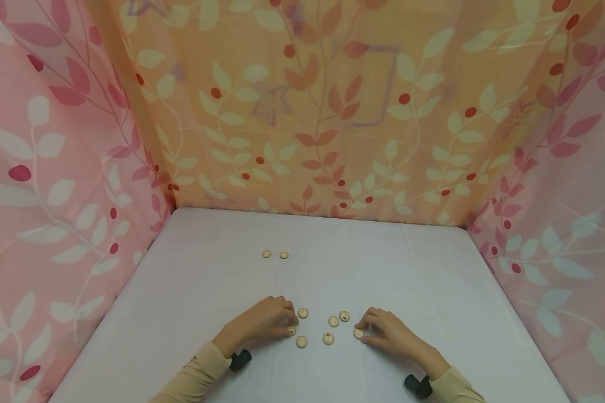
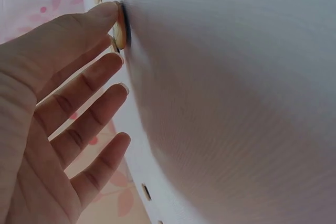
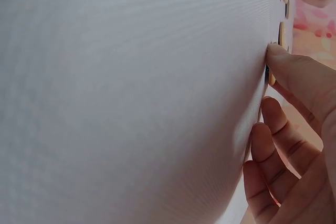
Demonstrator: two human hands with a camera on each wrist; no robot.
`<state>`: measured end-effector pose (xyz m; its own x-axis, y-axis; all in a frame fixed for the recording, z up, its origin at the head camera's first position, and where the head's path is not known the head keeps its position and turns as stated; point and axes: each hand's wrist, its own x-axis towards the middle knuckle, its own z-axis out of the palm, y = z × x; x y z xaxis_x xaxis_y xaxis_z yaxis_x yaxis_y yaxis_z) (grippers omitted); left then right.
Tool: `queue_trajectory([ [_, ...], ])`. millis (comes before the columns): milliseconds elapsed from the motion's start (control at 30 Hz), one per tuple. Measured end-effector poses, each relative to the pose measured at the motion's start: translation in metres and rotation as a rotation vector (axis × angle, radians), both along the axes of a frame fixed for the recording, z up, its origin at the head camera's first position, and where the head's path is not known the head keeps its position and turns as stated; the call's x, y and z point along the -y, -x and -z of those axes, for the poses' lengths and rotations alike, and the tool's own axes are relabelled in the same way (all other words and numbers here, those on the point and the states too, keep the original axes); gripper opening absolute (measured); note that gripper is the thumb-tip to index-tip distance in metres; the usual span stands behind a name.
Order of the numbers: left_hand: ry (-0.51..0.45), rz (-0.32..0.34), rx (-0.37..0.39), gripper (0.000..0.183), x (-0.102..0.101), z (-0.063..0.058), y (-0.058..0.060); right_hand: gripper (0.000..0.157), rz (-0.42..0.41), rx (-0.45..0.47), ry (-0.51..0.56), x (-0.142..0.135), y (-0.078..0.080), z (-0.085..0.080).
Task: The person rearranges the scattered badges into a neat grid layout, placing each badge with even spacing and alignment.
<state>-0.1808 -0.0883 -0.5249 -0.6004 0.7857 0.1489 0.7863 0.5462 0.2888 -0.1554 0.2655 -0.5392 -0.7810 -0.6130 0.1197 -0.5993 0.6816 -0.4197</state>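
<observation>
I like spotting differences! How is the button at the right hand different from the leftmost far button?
The fingers of the right hand touch the near button; no hand touches the far button. The near button is partly covered by fingers; the far button shows whole. Both are round and pale.

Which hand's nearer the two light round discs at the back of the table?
Left. The left hand is in front of the back pair of discs, roughly in line; the right hand is also in front, but well off to the right.
</observation>
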Motion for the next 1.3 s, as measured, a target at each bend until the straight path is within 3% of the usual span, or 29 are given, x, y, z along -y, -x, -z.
queue_trajectory([
  [600,0.025,-0.008,0.032,0.012,-0.001,0.001,0.0,0.017,-0.01,-0.006,0.019,0.0,0.001,-0.001],
  [867,0.03,-0.058,0.079,0.011,0.002,-0.001,0.001,0.017,-0.014,0.002,0.028,0.001,0.001,-0.001],
  [1300,-0.013,-0.115,0.082,0.015,0.02,-0.004,0.015,0.017,-0.02,0.005,0.03,0.001,0.001,-0.002],
])
